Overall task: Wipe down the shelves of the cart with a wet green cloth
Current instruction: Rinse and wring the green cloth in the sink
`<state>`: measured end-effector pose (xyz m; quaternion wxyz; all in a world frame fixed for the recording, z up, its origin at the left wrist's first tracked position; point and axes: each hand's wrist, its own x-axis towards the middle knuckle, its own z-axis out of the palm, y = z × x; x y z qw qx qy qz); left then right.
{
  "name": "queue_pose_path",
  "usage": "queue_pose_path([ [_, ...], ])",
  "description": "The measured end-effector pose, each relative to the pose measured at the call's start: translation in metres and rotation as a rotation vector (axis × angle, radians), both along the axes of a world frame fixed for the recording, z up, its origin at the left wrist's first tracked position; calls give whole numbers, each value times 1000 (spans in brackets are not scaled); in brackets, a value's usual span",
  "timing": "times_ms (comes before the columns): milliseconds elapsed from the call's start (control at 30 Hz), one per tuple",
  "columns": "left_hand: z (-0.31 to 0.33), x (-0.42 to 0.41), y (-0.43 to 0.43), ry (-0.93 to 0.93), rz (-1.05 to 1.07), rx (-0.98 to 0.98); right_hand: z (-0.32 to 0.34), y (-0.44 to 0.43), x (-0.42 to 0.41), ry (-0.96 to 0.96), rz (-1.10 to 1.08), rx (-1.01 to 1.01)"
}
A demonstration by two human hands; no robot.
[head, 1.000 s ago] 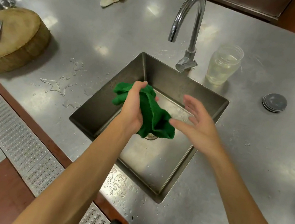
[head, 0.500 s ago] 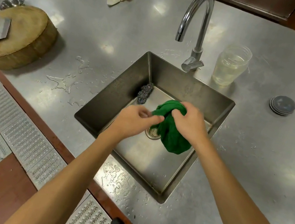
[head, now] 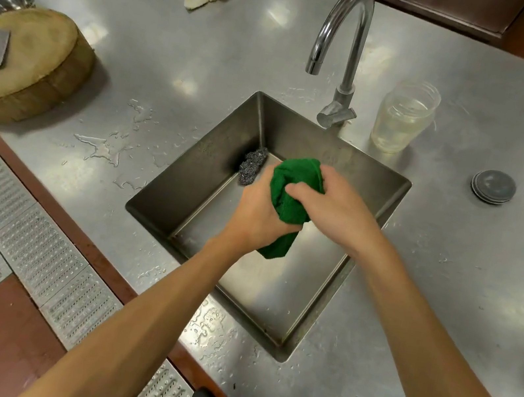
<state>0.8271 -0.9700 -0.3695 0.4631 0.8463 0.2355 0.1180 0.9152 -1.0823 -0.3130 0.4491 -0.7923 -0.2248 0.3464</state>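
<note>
We stand at the brushed steel tabletop [head: 207,61], and the cart is nowhere in view. Set into the tabletop is the square steel sink [head: 193,187], and our hands meet over its middle. The left hand [head: 261,212] comes in from the near left and the right hand [head: 338,207] from the near right. Both are clamped on the bunched green cloth [head: 293,186], which is held clear of the sink floor.

The cloth's long axis runs from its far end, level with the right hand, down to a loose tail hanging towards us below the left hand. The right hand grips the upper, farther part, with its fingers [head: 326,178] curled over the top and the thumb pressed into the fabric. The left hand wraps the lower, nearer part. The two grips touch along that axis, so we judge that the coming move is a wringing twist, with the hands turning opposite ways about it. A small grey steel-wool scourer [head: 252,165] sits against the sink's left wall, just beside the left hand.
</note>
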Motion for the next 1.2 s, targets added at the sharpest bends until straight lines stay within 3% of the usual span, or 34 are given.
queue_pose_path([
  [133, -1, 5, -5, 49, -87, 43, 15, -27, -1, -266, 164, -292],
  [200, 3, 6, -1, 117, -49, 6, 16, -48, 7, -474, 141, -488],
  [267, 6, 5, 9, 223, -25, -76, 17, -62, 11, -678, 136, -391],
  [433, 20, 3, 11, 347, -140, -262, -16, -43, -2, -1114, 533, -289],
  [533, 26, 5, -2, 312, -201, -320, -36, -25, 2, -1181, 560, -204],
  [633, 25, 8, -2, 321, -117, -346, -46, -9, 14, -1201, 483, -236],
  [733, 20, 10, 6, 408, -167, -140, -51, 6, 17, -1087, 521, -379],
  [867, 13, 8, 12, 427, -295, 116, -57, 18, 14, -953, 536, -406],
  [1000, 0, 3, 12, 405, -240, 127, -62, 22, 17, -1056, 582, -424],
  [1100, -7, -5, 17, 435, -115, -91, -67, 20, 19, -1103, 566, -436],
  [1200, -9, -22, 17, 327, 288, -803, -68, 16, 19, -1109, 465, -470],
])
